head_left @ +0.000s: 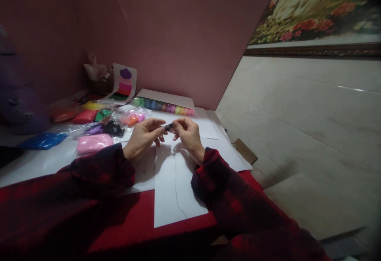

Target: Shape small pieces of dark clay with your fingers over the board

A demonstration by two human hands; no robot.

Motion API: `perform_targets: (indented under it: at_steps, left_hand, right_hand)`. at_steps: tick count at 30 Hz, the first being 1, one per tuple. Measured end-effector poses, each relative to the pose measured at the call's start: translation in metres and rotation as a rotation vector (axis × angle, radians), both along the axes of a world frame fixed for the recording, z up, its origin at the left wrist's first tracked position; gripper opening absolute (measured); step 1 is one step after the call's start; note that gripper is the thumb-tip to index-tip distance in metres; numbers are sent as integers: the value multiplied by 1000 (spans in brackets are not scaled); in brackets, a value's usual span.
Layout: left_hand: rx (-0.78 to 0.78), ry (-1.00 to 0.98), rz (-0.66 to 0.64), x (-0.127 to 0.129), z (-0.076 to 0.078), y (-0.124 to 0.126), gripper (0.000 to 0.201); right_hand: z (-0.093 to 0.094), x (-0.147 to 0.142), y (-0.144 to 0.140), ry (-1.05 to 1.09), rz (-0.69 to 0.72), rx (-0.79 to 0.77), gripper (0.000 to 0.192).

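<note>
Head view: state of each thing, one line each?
Left hand: pinching the dark clay piece.
Right hand: pinching its other end.
Dark clay piece: held above the paper.
Paper: flat, thin line across it.
Pink clay bag: lying on the table, untouched.

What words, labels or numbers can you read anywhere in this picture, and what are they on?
No text can be read anywhere.
The card leaning on the pink board shows only stacked colour blobs, no letters.
The clay bags on the table show no legible print; any is too blurred.
The row of small pots carries no label that can be made out.
The dark piece pinched between the left hand and right hand bears no marking.
</note>
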State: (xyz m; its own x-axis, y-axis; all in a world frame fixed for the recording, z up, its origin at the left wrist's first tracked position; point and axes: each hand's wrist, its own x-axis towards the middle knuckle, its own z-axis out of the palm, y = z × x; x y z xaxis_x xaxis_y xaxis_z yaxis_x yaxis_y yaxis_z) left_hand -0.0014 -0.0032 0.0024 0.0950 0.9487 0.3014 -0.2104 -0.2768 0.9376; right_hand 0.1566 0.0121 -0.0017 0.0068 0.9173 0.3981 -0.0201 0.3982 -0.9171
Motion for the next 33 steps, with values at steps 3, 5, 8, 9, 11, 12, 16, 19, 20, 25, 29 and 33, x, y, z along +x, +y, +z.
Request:
perform_targets:
  at_steps: [3, 5, 8, 9, 11, 12, 16, 19, 20, 25, 29, 33]
  left_hand:
    - [-19, 39, -1, 0, 1, -1, 47]
    - [-1, 77, -20, 0, 2, -2, 43]
    - [41, 106, -16, 1, 3, -3, 36]
    - [45, 103, -1, 1, 3, -3, 35]
    - [44, 98, 17, 1, 3, -3, 31]
    - [45, 98, 17, 1, 3, -3, 30]
    - [50, 115, 23, 1, 2, 0, 26]
    - [36, 109, 110, 2, 0, 3, 22]
    - [31, 97, 144, 2, 0, 3, 20]
    - [21, -9, 239, 2, 0, 3, 15]
    - [8, -50, 168, 1, 1, 2, 25]
    - [-9, 0, 82, 1, 1, 0, 39]
  right_hand:
    - [-1, -1, -1, -25, 92, 39, 37]
    - [-1, -1, -3, -34, 142, 50, 41]
    - [0, -2, -5, -32, 186, 38, 41]
    - [0, -2, -5, -32, 187, 31, 40]
    - [0, -3, -6, -34, 172, 25, 37]
    - [0, -4, -7, -36, 159, 25, 35]
    - [1, -4, -7, -46, 129, 32, 27]
    - [2, -3, -7, -46, 82, 33, 24]
    - [2, -3, -6, -40, 54, 31, 23]
    - [3, 0, -3, 25, -60, -4, 22]
    - [2, 1, 0, 35, -58, -27, 27]
    - [1, -1, 0, 16, 34, 6, 37]
